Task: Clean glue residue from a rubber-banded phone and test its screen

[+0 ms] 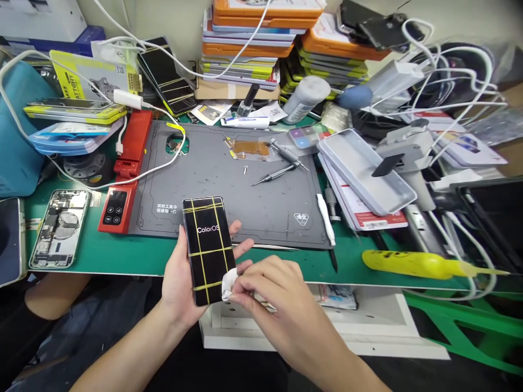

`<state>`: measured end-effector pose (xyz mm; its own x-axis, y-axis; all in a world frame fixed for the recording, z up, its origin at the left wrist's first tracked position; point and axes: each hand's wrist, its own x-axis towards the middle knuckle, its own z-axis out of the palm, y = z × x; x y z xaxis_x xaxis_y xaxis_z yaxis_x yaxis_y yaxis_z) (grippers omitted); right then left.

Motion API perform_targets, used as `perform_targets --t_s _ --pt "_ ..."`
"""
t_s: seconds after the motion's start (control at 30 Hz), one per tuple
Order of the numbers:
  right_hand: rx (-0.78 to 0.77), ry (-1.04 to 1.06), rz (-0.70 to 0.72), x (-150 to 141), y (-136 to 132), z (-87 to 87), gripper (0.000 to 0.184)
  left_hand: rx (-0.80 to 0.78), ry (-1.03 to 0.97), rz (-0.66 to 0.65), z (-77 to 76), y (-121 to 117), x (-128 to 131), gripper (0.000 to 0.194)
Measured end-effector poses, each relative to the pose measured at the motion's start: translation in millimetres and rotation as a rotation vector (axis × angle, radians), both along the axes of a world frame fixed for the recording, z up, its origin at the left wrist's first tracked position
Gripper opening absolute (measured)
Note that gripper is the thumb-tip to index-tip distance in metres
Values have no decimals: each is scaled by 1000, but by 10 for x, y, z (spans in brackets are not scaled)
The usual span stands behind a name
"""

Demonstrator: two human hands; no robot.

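A black smartphone [207, 239] rests in my left hand [180, 272], screen up, with "ColorOS" lit on it. Thin yellow bands cross the phone lengthwise and crosswise. My left palm lies under it, the thumb along its left side and fingertips showing past its right edge. Between the thumb and fingers of my right hand [273, 288] is a crumpled white wipe [229, 284], pressed at the lower right edge of the phone. Behind the hands, a dark grey work mat [212, 179] carries screwdrivers [281, 163] and an orange-brown flex part [251, 148].
An opened phone [61, 228] and a red device [116, 209] lie left. Boxes [245, 51] are stacked behind the mat. To the right are a translucent tray [368, 171], a yellow bottle [412, 265] and tangled white cables [453, 76]. A white drawer [327, 340] juts out below the bench.
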<state>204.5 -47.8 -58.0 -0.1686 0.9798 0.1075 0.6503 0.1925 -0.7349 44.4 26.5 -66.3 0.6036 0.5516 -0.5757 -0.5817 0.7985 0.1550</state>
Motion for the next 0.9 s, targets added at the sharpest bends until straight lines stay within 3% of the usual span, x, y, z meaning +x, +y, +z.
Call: perform_targets --t_s 0.23,0.37,0.5,0.7,0.9 --pt "170 -75 -175 -76 225 -96 9 -17 47 -22 18 13 33 80" --pt "102 -22 -127 -73 87 -94 10 0 72 45 37 -9 65 74" --pt "132 -61 -146 -86 31 -84 11 30 98 79 46 -30 93 69" --pt "226 -54 143 -16 295 -46 6 -10 54 1 19 -24 68 78" --pt "158 -238 218 184 252 40 8 -6 53 -37 25 -37 57 80"
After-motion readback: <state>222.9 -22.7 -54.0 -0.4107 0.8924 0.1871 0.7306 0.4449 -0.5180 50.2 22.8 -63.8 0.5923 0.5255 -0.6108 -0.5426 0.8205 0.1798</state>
